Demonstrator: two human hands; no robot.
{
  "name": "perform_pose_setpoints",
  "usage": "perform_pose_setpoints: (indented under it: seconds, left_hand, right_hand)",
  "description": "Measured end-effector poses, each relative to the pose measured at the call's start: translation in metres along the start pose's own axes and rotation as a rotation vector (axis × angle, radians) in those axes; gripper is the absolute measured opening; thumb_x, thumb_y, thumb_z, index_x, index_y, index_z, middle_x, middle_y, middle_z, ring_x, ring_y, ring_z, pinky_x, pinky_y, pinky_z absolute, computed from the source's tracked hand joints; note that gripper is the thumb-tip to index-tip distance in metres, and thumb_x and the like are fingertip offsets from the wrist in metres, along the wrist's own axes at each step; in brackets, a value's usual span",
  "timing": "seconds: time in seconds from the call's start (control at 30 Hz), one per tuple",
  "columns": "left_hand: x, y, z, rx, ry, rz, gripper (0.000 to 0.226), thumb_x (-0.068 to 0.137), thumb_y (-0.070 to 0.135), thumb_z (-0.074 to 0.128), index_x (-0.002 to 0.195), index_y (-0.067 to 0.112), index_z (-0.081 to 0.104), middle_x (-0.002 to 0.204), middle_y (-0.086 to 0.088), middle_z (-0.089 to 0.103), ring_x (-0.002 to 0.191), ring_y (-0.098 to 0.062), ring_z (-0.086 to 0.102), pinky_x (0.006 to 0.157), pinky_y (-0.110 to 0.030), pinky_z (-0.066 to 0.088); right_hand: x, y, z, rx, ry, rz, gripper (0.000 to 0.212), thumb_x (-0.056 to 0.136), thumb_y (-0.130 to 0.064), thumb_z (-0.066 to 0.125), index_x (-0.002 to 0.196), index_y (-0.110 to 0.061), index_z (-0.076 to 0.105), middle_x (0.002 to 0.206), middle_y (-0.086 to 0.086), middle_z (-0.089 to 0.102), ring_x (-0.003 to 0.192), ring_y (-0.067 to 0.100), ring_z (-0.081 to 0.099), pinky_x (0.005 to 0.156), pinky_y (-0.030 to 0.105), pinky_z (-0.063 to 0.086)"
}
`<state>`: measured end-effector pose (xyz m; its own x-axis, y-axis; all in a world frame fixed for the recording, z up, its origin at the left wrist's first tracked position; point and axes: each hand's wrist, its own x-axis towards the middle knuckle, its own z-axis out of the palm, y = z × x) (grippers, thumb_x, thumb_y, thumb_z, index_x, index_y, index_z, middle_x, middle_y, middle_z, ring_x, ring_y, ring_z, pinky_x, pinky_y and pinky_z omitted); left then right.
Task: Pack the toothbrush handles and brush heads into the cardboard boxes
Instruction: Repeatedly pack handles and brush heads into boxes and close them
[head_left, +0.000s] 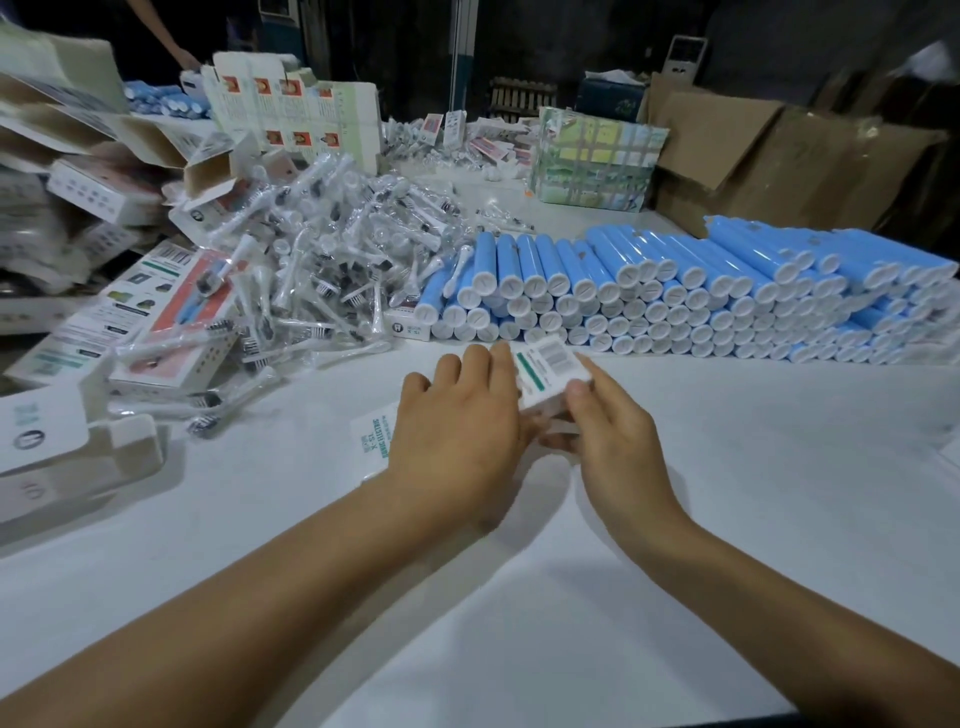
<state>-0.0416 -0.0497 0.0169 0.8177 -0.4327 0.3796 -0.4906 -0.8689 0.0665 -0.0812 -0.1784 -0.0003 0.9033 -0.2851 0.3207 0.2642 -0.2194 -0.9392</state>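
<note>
Both hands grip one small cardboard box (551, 376) low over the white table (727, 493): left hand (460, 434) curled along its side, right hand (615, 431) pinching the near end. To close it well, I would steady the body and tuck the flap squarely. Blue handles (675, 280) lie stacked just behind, bagged brush heads (322, 249) heaped to the left.

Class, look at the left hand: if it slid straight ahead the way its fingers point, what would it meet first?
The left hand already touches the small white box it holds with the right hand. Beyond that, probably the capped ends of the stacked blue handles, though depth is hard to judge.
</note>
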Motion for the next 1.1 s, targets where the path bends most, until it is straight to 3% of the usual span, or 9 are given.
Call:
perform_pose_setpoints:
  seconds: [0.1,0.2,0.37,0.43,0.5,0.57,0.7,0.87,1.1]
  left_hand:
    - [0.019,-0.013,-0.019,-0.549,0.016,-0.087,0.055,0.095,0.049,0.042,0.139,0.017,0.036,0.117,-0.005,0.049,0.103,-0.024,0.051,0.078,-0.034,0.04]
    - [0.023,-0.023,-0.032,-1.228,0.117,-0.346,0.027,0.097,0.044,0.044,0.108,0.023,0.057,0.088,0.006,0.061,0.079,-0.006,0.06,0.065,-0.018,0.045]
    - [0.015,-0.022,-0.018,-2.215,-0.117,-1.028,0.047,0.095,0.051,0.046,0.115,0.01,0.058,0.106,-0.02,0.067,0.102,-0.037,0.062,0.09,-0.053,0.047]
    - [0.011,-0.018,-0.011,-2.287,-0.055,-1.095,0.048,0.096,0.049,0.045,0.126,0.011,0.053,0.117,-0.023,0.062,0.11,-0.042,0.057,0.097,-0.061,0.041]
    - [0.009,-0.015,-0.008,-2.268,-0.018,-1.105,0.049,0.096,0.049,0.045,0.119,0.009,0.058,0.102,-0.022,0.069,0.101,-0.041,0.062,0.085,-0.06,0.048]
    - [0.007,-0.012,-0.007,-2.248,-0.019,-1.072,0.047,0.094,0.053,0.045,0.11,0.013,0.063,0.089,-0.017,0.073,0.093,-0.037,0.067,0.074,-0.053,0.053]
    - [0.005,-0.007,0.001,-2.219,-0.028,-1.005,0.049,0.093,0.056,0.043,0.105,0.014,0.065,0.093,-0.013,0.074,0.092,-0.032,0.069,0.073,-0.045,0.055]
    - [0.004,-0.003,0.007,-2.288,-0.039,-0.87,0.046,0.098,0.048,0.039,0.125,0.013,0.054,0.111,-0.01,0.069,0.101,-0.025,0.065,0.076,-0.041,0.05]
    - [0.005,-0.009,0.038,-2.005,-0.145,-0.454,0.029,0.093,0.025,0.049,0.089,0.02,0.077,0.09,-0.004,0.072,0.079,-0.019,0.071,0.071,-0.041,0.059]
  right_hand:
    - [0.001,-0.001,-0.002,0.033,0.03,-0.008,0.032,0.091,-0.042,0.043,0.122,-0.048,0.047,0.101,-0.012,0.068,0.088,0.006,0.065,0.069,0.022,0.052]
    - [0.0,0.001,-0.001,0.018,0.017,0.018,0.027,0.099,-0.031,0.045,0.115,-0.052,0.042,0.102,-0.008,0.063,0.08,0.0,0.061,0.068,0.025,0.048]
    - [-0.005,-0.001,0.01,-0.144,-0.204,0.054,0.052,0.079,-0.063,0.048,0.126,-0.06,0.026,0.1,-0.021,0.056,0.082,-0.006,0.059,0.062,0.016,0.046]
    - [-0.009,0.0,0.015,-0.247,-0.264,0.025,0.076,0.068,-0.073,0.047,0.138,-0.056,0.022,0.101,-0.028,0.05,0.091,-0.005,0.057,0.065,0.016,0.049]
    - [-0.013,0.001,0.019,-0.44,-0.284,-0.048,0.087,0.064,-0.079,0.043,0.141,-0.053,0.016,0.11,-0.026,0.042,0.102,-0.007,0.047,0.078,0.012,0.043]
    - [-0.014,0.002,0.02,-0.583,-0.262,-0.11,0.089,0.062,-0.083,0.038,0.141,-0.051,0.016,0.109,-0.025,0.034,0.1,-0.009,0.039,0.074,0.004,0.036]
    - [-0.013,0.001,0.018,-0.696,-0.2,-0.133,0.085,0.063,-0.085,0.033,0.138,-0.045,0.027,0.104,-0.017,0.039,0.095,0.004,0.049,0.07,0.01,0.038]
    - [-0.01,0.003,0.014,-0.739,-0.161,-0.179,0.061,0.081,-0.064,0.037,0.133,-0.034,0.042,0.11,-0.005,0.049,0.101,0.015,0.047,0.081,0.036,0.047]
    - [0.001,-0.028,-0.051,-0.644,-0.025,-0.282,0.052,0.085,-0.039,0.056,0.133,-0.019,0.053,0.108,0.005,0.049,0.104,0.02,0.044,0.092,0.033,0.04]
